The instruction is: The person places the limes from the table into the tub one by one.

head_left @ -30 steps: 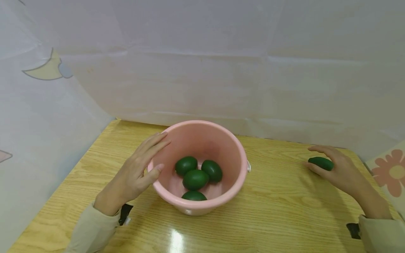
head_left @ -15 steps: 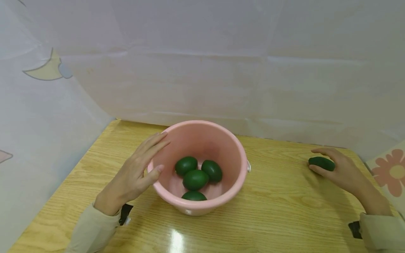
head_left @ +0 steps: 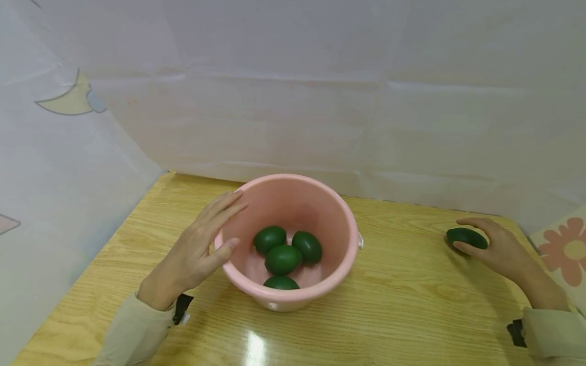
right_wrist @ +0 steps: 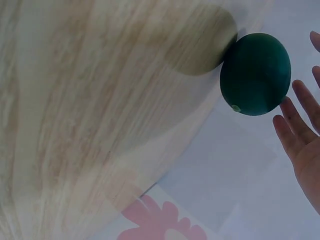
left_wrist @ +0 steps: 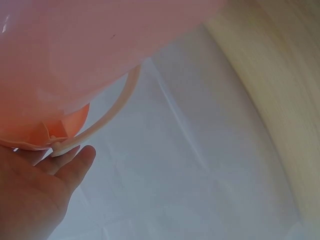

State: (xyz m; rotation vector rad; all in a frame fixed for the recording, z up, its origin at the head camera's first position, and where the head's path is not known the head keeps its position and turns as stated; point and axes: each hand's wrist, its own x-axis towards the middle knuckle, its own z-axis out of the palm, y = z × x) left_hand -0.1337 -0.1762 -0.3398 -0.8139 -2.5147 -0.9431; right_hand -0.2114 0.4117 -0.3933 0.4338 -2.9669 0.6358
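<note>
A pink bucket [head_left: 341,277] stands on the wooden table, with several dark green avocados [head_left: 282,260] at its bottom. My left hand [head_left: 187,254] rests on the bucket's left rim, its fingers spread and fairly straight. In the left wrist view, the fingertips sit by the rim where the bucket's handle [left_wrist: 112,111] joins. Far to the right, another avocado [head_left: 466,238] lies on the table, partly covered by my right hand [head_left: 501,249] in the head view. The right wrist view shows that avocado [right_wrist: 256,75] on the table, with relaxed fingers [right_wrist: 305,105] beside it and not closed round it.
The wooden table [head_left: 412,305] reaches back to a pale sheet [head_left: 293,112] hanging behind it. A printed flower [head_left: 569,249] is on the sheet at the right, a printed moon [head_left: 66,99] at the left.
My right hand has drawn back slightly to the right and downward in the head view, uncovering more of the avocado there. The left hand and the bucket stay put.
</note>
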